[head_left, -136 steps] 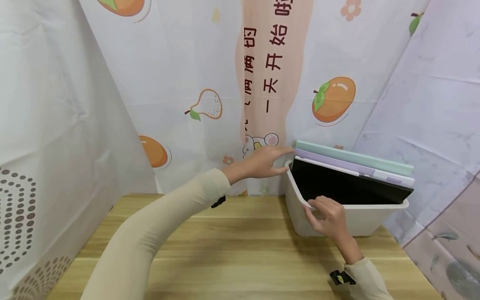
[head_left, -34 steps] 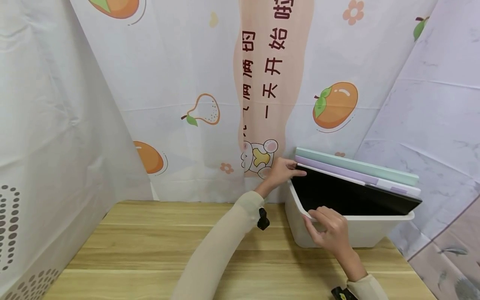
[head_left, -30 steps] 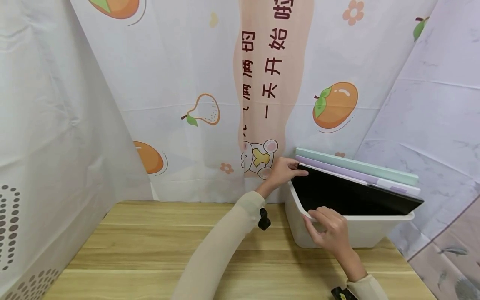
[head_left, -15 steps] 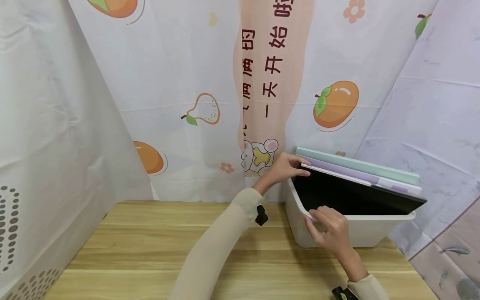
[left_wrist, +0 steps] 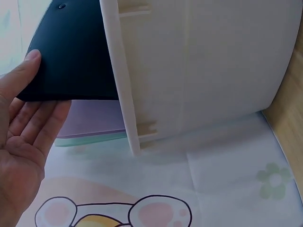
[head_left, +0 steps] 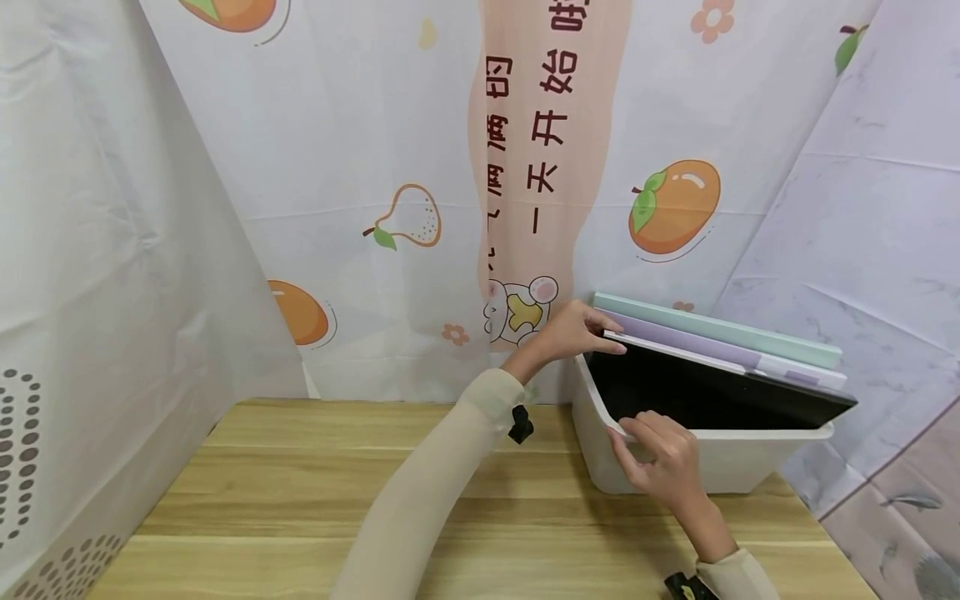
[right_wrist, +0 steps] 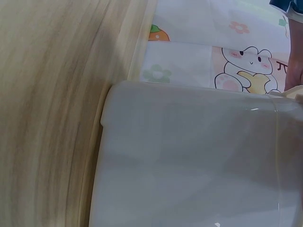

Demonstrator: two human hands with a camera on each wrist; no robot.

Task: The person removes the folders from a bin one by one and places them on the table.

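A white bin [head_left: 712, 462] stands at the right of the table, with flat items upright in it. The front one is a black panel [head_left: 693, 387]; behind it are a lilac item [head_left: 675, 334] and a mint green item [head_left: 720, 327]. My left hand [head_left: 568, 332] pinches the black panel's upper left corner. In the left wrist view that hand [left_wrist: 23, 137] has its thumb on the dark face [left_wrist: 71, 56] and its fingers behind. My right hand [head_left: 663, 458] grips the bin's front left rim, thumb outside. The right wrist view shows mostly the bin's wall [right_wrist: 189, 151].
The wooden table [head_left: 247, 500] extends left and in front of the bin. A printed curtain [head_left: 360, 308] hangs behind it, with more sheeting [head_left: 885, 275] on the right and a pale cloth [head_left: 112, 250] on the left.
My left hand, beside the bin's left end earliest on, has moved onto the black panel's corner. The panel has since shifted slightly right. My right hand has stayed on the rim.
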